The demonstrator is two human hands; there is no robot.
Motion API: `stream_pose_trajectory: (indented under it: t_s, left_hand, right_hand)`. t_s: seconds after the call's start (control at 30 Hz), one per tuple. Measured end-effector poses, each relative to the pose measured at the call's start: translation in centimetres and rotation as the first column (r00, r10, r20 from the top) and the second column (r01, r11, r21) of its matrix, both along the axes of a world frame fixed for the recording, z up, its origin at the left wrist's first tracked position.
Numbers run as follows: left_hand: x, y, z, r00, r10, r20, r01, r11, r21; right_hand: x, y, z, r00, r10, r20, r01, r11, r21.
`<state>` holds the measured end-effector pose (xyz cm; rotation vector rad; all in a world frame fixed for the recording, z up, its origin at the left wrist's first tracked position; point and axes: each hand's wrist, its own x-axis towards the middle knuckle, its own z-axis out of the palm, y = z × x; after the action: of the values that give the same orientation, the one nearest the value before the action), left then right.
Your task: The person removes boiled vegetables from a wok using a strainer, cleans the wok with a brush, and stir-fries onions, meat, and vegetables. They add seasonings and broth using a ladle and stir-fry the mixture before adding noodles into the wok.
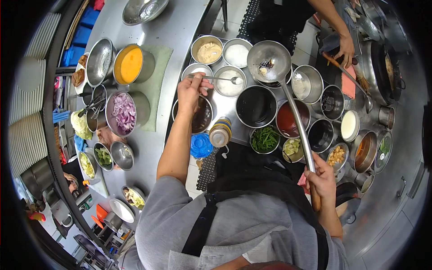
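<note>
My left hand (pixel 192 92) is closed around the thin handle of a small metal spoon (pixel 216 78). The spoon's tip, with some white stuff on it, is over a metal pot of white granules (pixel 228 87). My right hand (pixel 323 177) grips the wooden end of a long ladle (pixel 298 112). The ladle's wide bowl hangs over the pots at the back, with a little dark liquid and pale bits inside. Below my left hand is a pot of brown sauce (pixel 201 118), and near it stands a bottle (pixel 220 132) with a striped label.
Several metal pots of seasonings stand around, including dark liquid (pixel 256 106), red sauce (pixel 292 119) and chopped greens (pixel 265 139). On the left counter are sliced onions (pixel 123 113) and orange liquid (pixel 131 65). Another person's hand (pixel 345 48) is near a wok (pixel 378 67) at right.
</note>
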<state>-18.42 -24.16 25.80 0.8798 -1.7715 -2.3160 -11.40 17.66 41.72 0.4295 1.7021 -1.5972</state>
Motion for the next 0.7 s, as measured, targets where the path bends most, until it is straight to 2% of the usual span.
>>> stream_pose_trajectory:
  t_s: [0.07,0.13,0.2,0.27,0.3,0.33,0.4,0.47,0.5,0.53,0.6,0.63,0.67,0.7]
  left_hand:
    - [0.4,1.0,3.3,0.998,-0.013,-0.058,0.011,1.0,-0.026]
    - [0.9,2.9,6.5,0.981,-0.035,-0.189,-0.014,0.968,-0.252]
    - [1.5,2.5,7.0,0.981,0.055,-0.184,-0.159,0.774,-0.613]
    - [2.2,0.3,5.4,0.989,0.066,-0.136,-0.149,0.557,-0.817]
    - [2.5,-0.5,4.5,0.996,0.054,-0.064,-0.082,0.474,-0.876]
    - [2.8,-1.0,3.3,0.997,0.024,-0.072,-0.075,0.471,-0.879]
    - [3.1,-2.2,-0.3,0.98,-0.021,0.196,0.184,0.453,-0.872]
    - [4.0,-5.3,-7.5,0.951,-0.016,0.31,0.247,0.645,-0.723]
    - [5.1,-7.1,-9.9,0.942,-0.039,0.334,0.247,0.754,-0.608]
    - [6.0,-9.5,-11.7,0.942,-0.064,0.331,0.226,0.849,-0.477]
    - [6.4,-17.5,-15.4,0.944,-0.123,0.306,0.187,0.964,-0.189]
    - [6.8,-15.2,-11.5,0.939,0.056,0.34,0.1,0.9,-0.423]
    - [7.3,-13.2,-7.6,0.901,0.249,0.356,0.033,0.778,-0.627]
    - [6.6,-11.4,-4.6,0.861,0.247,0.445,0.163,0.693,-0.702]
  right_hand:
    - [0.4,0.1,0.1,1.0,0.023,-0.009,-0.023,1.0,0.004]
    - [1.0,0.3,0.3,0.999,0.01,0.046,-0.009,1.0,-0.022]
    - [1.8,1.0,0.4,0.998,0.009,0.061,-0.005,0.998,-0.06]
    - [2.9,1.9,0.4,0.998,-0.012,0.064,0.019,0.995,-0.099]
    - [3.7,2.5,0.5,0.997,-0.028,0.066,0.037,0.99,-0.136]
    - [4.7,3.2,0.6,0.997,-0.048,0.068,0.059,0.984,-0.17]
    - [6.9,5.1,1.0,0.991,-0.12,0.055,0.13,0.968,-0.213]
    - [10.0,7.4,2.2,0.971,-0.227,0.075,0.239,0.933,-0.269]
    - [12.3,8.9,2.5,0.957,-0.288,0.023,0.284,0.922,-0.265]
    - [15.0,10.1,3.3,0.925,-0.379,-0.007,0.365,0.895,-0.256]
    - [20.9,12.9,5.1,0.837,-0.545,-0.051,0.514,0.814,-0.27]
    - [24.1,14.6,5.6,0.751,-0.655,-0.079,0.62,0.742,-0.255]
    - [27.5,15.9,5.6,0.668,-0.737,-0.102,0.699,0.669,-0.253]
    - [31.2,17.8,4.5,0.575,-0.797,-0.185,0.78,0.602,-0.17]
